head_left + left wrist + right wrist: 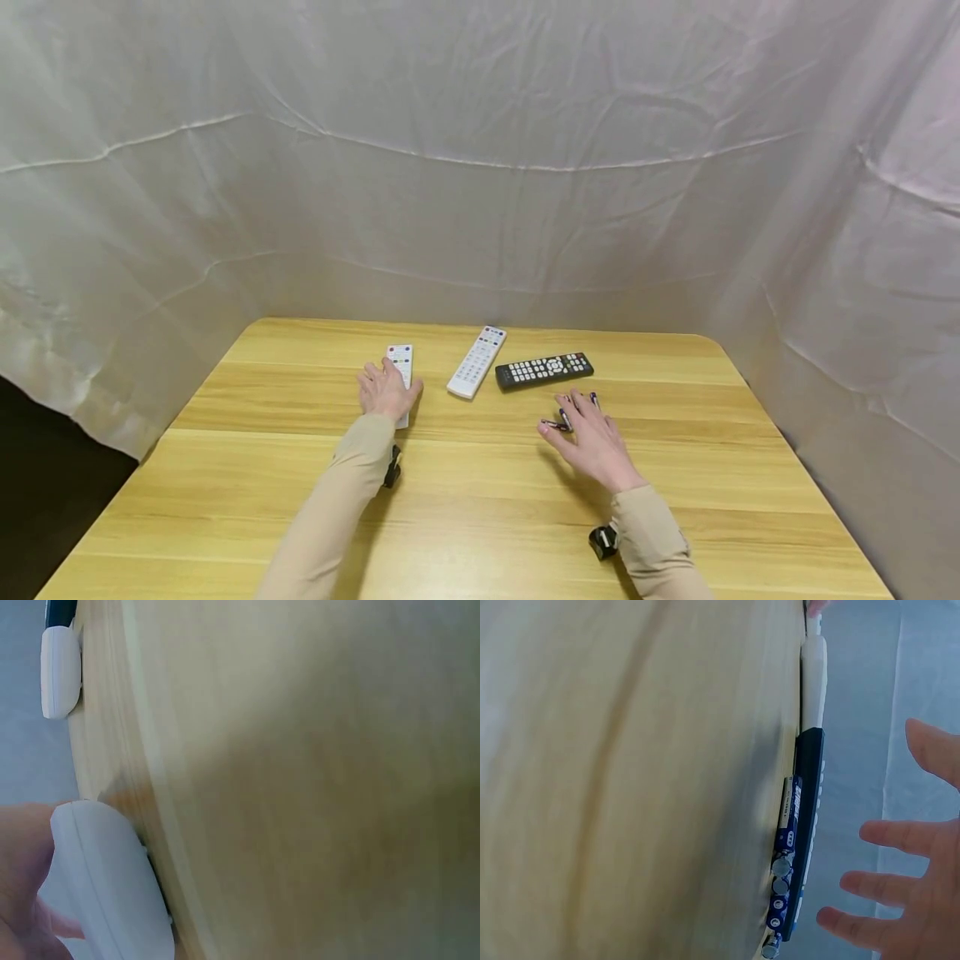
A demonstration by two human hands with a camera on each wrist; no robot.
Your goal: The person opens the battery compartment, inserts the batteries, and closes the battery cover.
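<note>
Our left hand (386,392) lies over a white remote control, fingers spread and thumb beside its right edge; whether we truly grip it we cannot tell, since the fingertips' contact is partly hidden. Our right hand (596,442) holds nothing: its fingers reach out, spread, above the batteries and apart from them. Around us hangs a pale grey cloth (480,233), and before it stands the wood-grain table (480,517). On its far part lie three remotes: the first white remote control (402,354), under our left hand; a second white remote (477,362), slanted, in the middle; and a black remote (544,371), set nearly crosswise to its right. We wear a black wrist camera (603,542) on the right and its twin (392,467) on the left. Smallest are the blue-labelled batteries (787,817), clustered just on the near side of the black remote; their exact count is hard to tell. With the remote, we would do best to set thumb and fingers against opposite long edges, off the buttons. Over the batteries, we should come down gently and pinch one by its middle, because round cells probably roll if nudged.
</note>
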